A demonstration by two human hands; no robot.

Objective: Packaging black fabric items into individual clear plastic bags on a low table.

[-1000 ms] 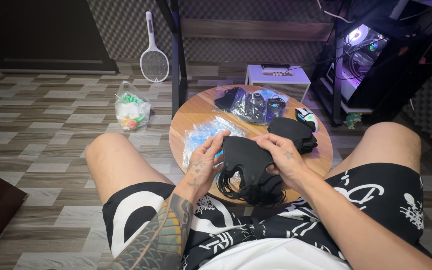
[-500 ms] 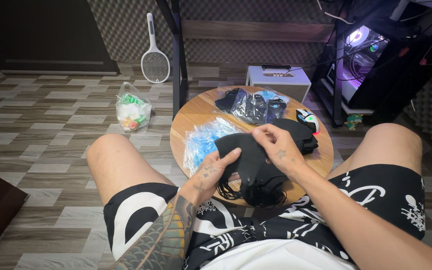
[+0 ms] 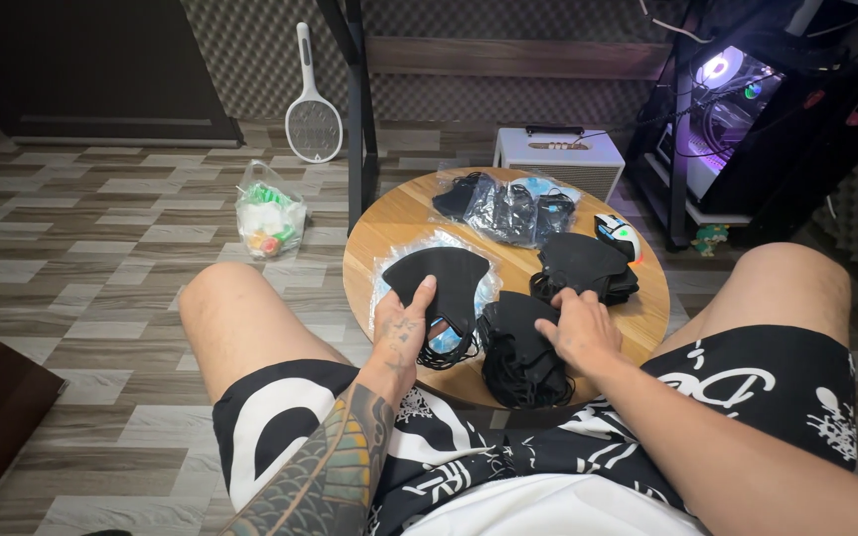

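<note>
On the round wooden table (image 3: 399, 233) between your knees, both hands work black face masks.

Your left hand (image 3: 404, 328) pinches one black mask (image 3: 444, 278) over a clear plastic bag (image 3: 389, 268). Your right hand (image 3: 576, 333) rests with its fingers spread on the near mask stack (image 3: 518, 352), not gripping. A second stack (image 3: 588, 266) lies behind, a bagged mask bundle (image 3: 508, 206) farther back, and a computer mouse (image 3: 620, 234) at the right edge.

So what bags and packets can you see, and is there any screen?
Clear wrapper: crinkly plastic on the round table, under the black mask that the left hand holds.
Mask packet: see-through, full of dark masks, at the table's far edge.
Clear bag: knotted, on the floor to the left, green and orange bits inside.
Screen: none; only a glowing computer case, top right.
</note>
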